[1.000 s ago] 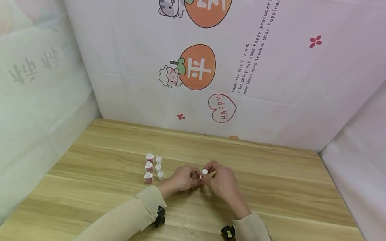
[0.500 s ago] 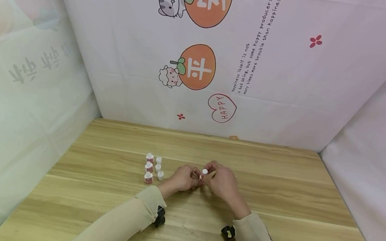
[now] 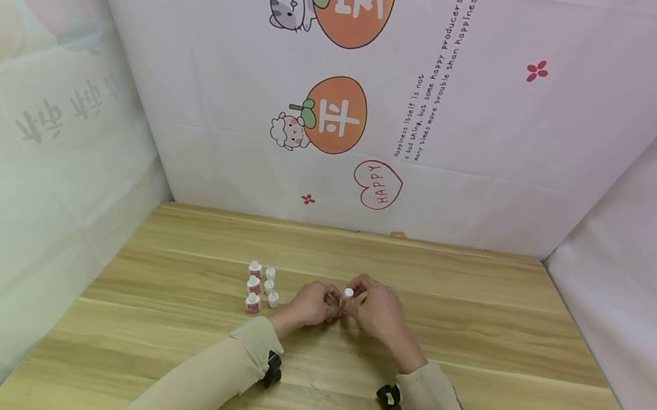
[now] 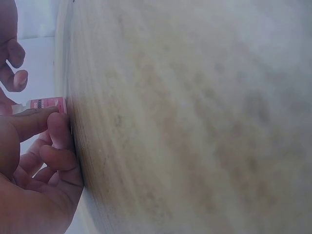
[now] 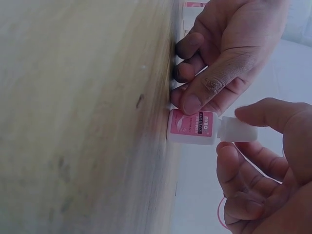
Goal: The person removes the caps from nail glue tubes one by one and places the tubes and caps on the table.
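Observation:
A small nail glue bottle (image 5: 192, 126) with a pink label stands upright on the wooden table, between both hands. My left hand (image 3: 315, 302) grips its body low down, thumb against the label and fingers close to the tabletop. On the bottle's neck sits a white cap (image 5: 239, 130), which my right hand (image 3: 379, 309) pinches between thumb and fingers. In the left wrist view the left fingers hide part of the bottle (image 4: 47, 103).
Left of the hands, three similar glue bottles (image 3: 254, 284) stand in a row with white nozzles showing. Three white caps (image 3: 269, 286) line up beside them. The wooden table (image 3: 456, 277) ends at a printed white cloth wall (image 3: 460, 201), with cloth on both sides too.

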Motion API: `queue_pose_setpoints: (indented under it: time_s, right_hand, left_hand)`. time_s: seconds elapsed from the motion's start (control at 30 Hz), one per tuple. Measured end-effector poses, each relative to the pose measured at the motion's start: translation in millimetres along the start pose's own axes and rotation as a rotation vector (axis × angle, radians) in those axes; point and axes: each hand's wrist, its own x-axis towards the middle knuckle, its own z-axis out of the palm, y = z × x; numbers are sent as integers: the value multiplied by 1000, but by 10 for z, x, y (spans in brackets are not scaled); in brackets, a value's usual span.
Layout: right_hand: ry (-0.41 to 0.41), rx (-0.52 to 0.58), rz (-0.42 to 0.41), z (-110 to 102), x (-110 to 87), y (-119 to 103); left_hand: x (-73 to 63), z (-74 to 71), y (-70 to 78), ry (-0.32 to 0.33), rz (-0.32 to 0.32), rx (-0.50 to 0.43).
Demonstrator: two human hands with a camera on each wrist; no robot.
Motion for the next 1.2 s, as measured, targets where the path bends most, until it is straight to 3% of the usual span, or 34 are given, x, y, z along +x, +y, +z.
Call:
queue_pose_setpoints:
  time_s: [1.2]
  right_hand:
    - [11,-15,0,12,15,12]
  left_hand:
    - [-2,-11,18,1,-2,29]
